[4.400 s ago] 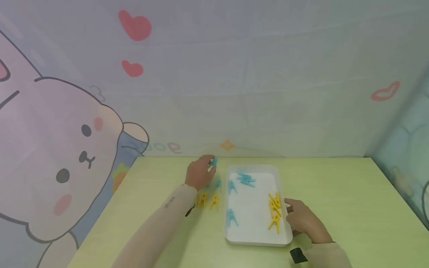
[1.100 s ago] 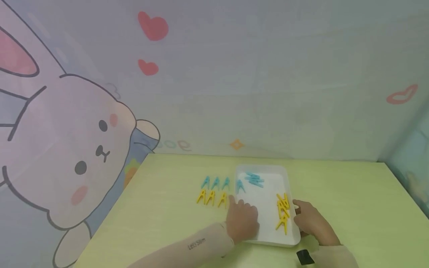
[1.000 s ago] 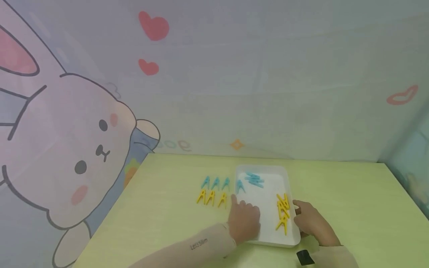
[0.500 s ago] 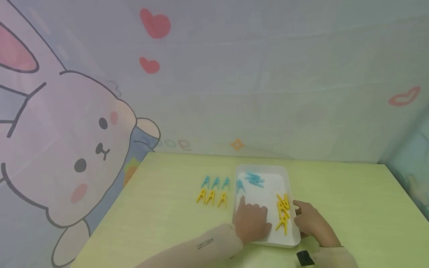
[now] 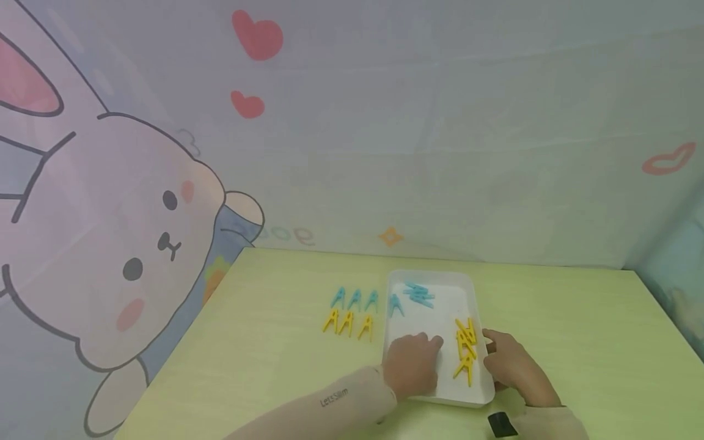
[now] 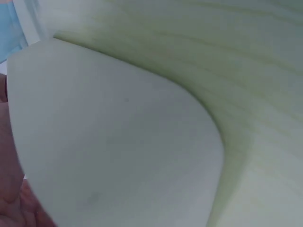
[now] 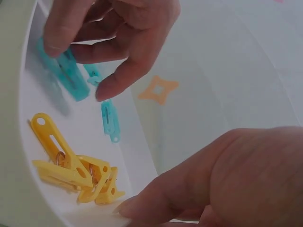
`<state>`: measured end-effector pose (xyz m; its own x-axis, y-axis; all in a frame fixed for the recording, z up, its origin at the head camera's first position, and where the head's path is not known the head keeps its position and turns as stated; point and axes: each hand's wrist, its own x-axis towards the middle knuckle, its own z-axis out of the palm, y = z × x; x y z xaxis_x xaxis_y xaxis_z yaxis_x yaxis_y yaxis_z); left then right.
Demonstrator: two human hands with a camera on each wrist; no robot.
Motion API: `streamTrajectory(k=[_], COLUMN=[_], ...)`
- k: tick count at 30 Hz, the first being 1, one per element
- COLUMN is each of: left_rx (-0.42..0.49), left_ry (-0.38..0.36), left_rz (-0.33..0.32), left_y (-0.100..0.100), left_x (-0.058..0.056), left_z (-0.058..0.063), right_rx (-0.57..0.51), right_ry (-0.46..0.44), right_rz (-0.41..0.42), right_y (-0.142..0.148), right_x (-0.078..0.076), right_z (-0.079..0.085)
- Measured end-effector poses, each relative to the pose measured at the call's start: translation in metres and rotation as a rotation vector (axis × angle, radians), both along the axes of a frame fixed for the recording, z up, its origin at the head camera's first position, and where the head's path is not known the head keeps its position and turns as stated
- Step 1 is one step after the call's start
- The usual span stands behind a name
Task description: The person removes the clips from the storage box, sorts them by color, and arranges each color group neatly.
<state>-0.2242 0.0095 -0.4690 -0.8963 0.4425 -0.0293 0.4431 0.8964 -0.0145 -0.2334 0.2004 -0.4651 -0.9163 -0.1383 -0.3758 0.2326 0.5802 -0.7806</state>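
Glossy yellow plastic clothespins (image 7: 71, 161) with metal springs (image 7: 60, 157), translucent-looking blue plastic clothespins (image 7: 68, 78), smooth white plastic tray (image 5: 431, 321), matt counter (image 5: 550, 336) with faint wood-like grain, creased cloth backdrop (image 5: 467, 122), matt cloth sleeve (image 5: 308, 415).

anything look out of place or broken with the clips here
Nothing looks visibly broken or spilled. The yellow clips in the white tray lie jumbled and overlapping. On the table to its left, the rightmost of the three yellow clips sits slightly apart, leaving an uneven gap.
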Motion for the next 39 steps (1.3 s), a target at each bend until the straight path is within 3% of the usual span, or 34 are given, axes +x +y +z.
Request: streamTrajectory(k=[5, 10, 17, 22, 32, 39], left_rx=[0.134, 0.299, 0.516, 0.639, 0.669, 0.662], left_ry=[0.096, 0.209, 0.313, 0.306, 0.296, 0.235], left_rz=[-0.030, -0.024, 0.079, 0.162, 0.323, 0.414], left_y=[-0.012, -0.035, -0.074, -0.101, -0.143, -0.168], left_x=[-0.006, -0.019, -0.040, -0.054, -0.079, -0.090], left_z=[0.007, 0.010, 0.016, 0.019, 0.017, 0.007], right_rx=[-0.002, -0.003, 0.021, 0.033, 0.011, 0.013], right_ry=[0.001, 0.005, 0.007, 0.012, -0.002, 0.001], right_rz=[0.008, 0.011, 0.014, 0.020, 0.002, 0.002], right_y=[0.001, 0.000, -0.002, -0.001, -0.001, 0.000], right_x=[0.000, 0.001, 0.001, 0.001, 0.000, 0.000], right_z=[0.000, 0.001, 0.003, 0.003, 0.001, 0.001])
